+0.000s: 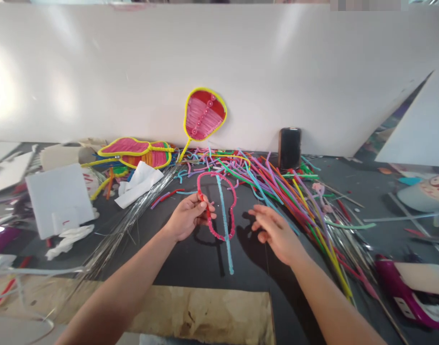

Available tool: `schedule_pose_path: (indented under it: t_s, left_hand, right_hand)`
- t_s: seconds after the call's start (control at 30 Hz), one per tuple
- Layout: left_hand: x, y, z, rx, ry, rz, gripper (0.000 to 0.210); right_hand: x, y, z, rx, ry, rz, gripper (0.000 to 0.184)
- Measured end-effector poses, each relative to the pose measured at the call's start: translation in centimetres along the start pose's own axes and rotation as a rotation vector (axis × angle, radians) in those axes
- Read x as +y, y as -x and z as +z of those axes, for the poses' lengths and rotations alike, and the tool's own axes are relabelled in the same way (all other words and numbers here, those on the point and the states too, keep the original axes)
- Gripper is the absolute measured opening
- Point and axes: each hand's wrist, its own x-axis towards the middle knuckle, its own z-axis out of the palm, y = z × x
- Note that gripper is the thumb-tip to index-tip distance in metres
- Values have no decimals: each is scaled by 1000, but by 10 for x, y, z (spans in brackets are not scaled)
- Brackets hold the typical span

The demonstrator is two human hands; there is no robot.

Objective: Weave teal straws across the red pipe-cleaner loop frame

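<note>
My left hand (190, 215) pinches the left side of a loop bent from pink-red pipe cleaner (233, 201), held above the dark table. Down the middle of the loop runs a straight light-blue pipe cleaner (225, 220), crossing its top and bottom edges, with its lower end sticking out below. To the right of the loop, my right hand (273, 230) hovers with fingers apart and nothing in them. Behind, a fan-shaped piece (205, 115) with a yellow rim, pink and red filling and a row of beads stands upright on a yellow stem.
Loose coloured pipe cleaners (276, 191) spread across the back and right. Bundled metal wires (133, 206) lie at left, near white paper (140, 182) and finished yellow-rimmed pieces (133, 151). A black phone (290, 147) leans on the white board (133, 72). A purple glue-gun-like tool (395, 287) sits right.
</note>
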Motion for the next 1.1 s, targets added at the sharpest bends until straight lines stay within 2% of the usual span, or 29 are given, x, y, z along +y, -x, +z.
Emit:
schedule_pose_path:
  t_s: [0.1, 0.33, 0.4, 0.47, 0.63, 0.77, 0.83, 0.87, 0.93, 1.03, 1.1]
  left_hand:
    - [1, 4, 4, -39, 7, 30, 22]
    - [4, 15, 15, -149, 131, 76, 19]
    - [3, 15, 17, -163, 154, 76, 17]
    - [0, 14, 18, -162, 165, 73, 13]
    - [-8, 12, 17, -270, 87, -31, 41]
    - [-11, 11, 17, -274, -10, -75, 44]
    - [-11, 10, 16, -209, -39, -73, 45]
    - [-10, 9, 14, -139, -53, -48, 45]
    - [-4, 3, 9, 79, -131, 77, 47]
    - [15, -18, -1, 435, -486, 386, 48]
    - [35, -42, -7, 483, -806, 513, 43]
  right_hand:
    - [6, 7, 13, -137, -48, 144, 48]
    - [8, 10, 19, -254, -188, 256, 44]
    - [6, 9, 19, -291, -218, 231, 41]
    - [5, 9, 18, -269, -234, 179, 40]
    - [5, 6, 15, -196, -209, 82, 35]
    - [9, 4, 13, -203, -86, 4, 33]
    - [11, 4, 12, -192, -30, -36, 34]
    - [12, 4, 12, -182, -10, -52, 35]
    - [13, 4, 11, -160, 16, -75, 35]
    - [14, 2, 11, -144, 20, -75, 35]
    - [15, 2, 12, -138, 25, -61, 36]
